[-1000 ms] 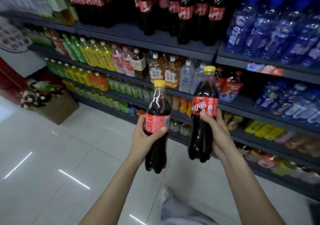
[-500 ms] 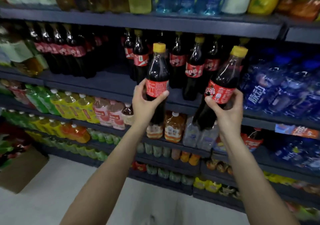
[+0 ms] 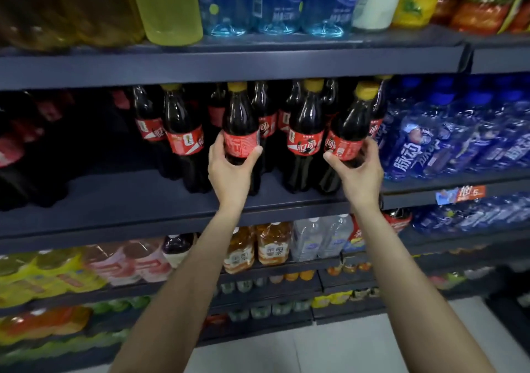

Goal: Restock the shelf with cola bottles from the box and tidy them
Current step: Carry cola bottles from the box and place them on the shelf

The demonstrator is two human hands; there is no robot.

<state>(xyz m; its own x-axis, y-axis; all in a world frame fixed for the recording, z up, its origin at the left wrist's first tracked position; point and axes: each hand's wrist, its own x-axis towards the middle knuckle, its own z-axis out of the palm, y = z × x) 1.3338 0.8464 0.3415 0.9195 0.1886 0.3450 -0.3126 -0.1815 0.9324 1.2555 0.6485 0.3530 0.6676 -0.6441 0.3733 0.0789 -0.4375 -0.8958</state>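
Hands each grip a dark plastic cola bottle with yellow cap at the red label: left hand holds one upright, right hand holds one tilted right. Both reach the front edge of the dark blue metal shelf; open space lies left of the left one.

Two hands grip two cola bottles; three blue bottles stand above.

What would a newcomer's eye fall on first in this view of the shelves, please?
Two bare hands at centre, each with its grip on a yellow-capped cola bottle at the red label: the left hand holds an upright bottle, the right hand a bottle tilted right. Blue-labelled bottles fill the shelf to the right.
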